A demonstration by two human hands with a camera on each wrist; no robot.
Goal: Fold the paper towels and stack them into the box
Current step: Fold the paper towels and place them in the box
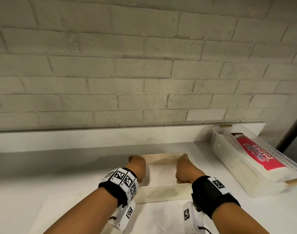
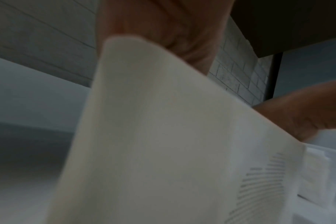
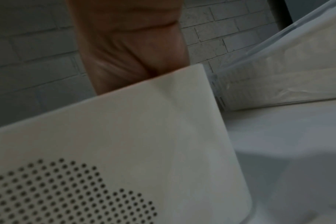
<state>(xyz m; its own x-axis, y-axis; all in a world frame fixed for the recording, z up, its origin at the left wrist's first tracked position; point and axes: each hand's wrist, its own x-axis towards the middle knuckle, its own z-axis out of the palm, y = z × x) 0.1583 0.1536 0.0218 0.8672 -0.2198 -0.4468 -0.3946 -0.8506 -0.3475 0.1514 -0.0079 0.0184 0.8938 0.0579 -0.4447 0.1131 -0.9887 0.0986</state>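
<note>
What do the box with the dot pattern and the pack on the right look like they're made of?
Box: probably thin painted sheet metal or rigid plastic, matte cream; its walls are thin, with rounded corners and a neat perforated dot patch. Cannot say which.
Pack: clear glossy plastic film, judging by the sheen and wrinkles, over a stack of white paper towels, with a pink printed label.

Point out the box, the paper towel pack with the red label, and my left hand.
box (image 1: 163,193), head view, near perforated wall.
paper towel pack (image 1: 259,156), head view, red label.
left hand (image 1: 136,168), head view, back of hand.
</note>
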